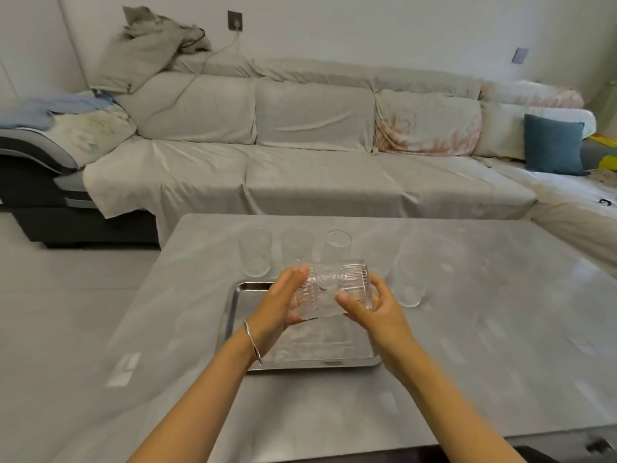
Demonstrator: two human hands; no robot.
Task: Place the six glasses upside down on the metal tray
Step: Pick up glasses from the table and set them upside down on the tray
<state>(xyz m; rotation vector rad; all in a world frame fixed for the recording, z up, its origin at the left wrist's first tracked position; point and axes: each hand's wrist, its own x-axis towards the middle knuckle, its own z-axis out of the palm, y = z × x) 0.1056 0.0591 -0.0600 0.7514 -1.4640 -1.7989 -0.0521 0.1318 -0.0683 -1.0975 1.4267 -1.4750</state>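
Note:
A ribbed clear glass (334,289) is held between both hands above the metal tray (233,315), tipped over with its base facing me. My left hand (280,305) grips its left side and my right hand (370,309) grips its right side. The tray lies on the grey table and looks bare where I can see it. Three clear glasses stand upright in a row behind the tray: one at the left (255,252), one in the middle (296,245), one to the right (338,245). Another clear glass (409,282) stands right of the tray.
The grey table (484,329) stretches wide to the right and toward me. A long covered sofa (317,168) runs behind the table, with a blue cushion (552,145) at its right end. A bracelet (252,342) circles my left wrist.

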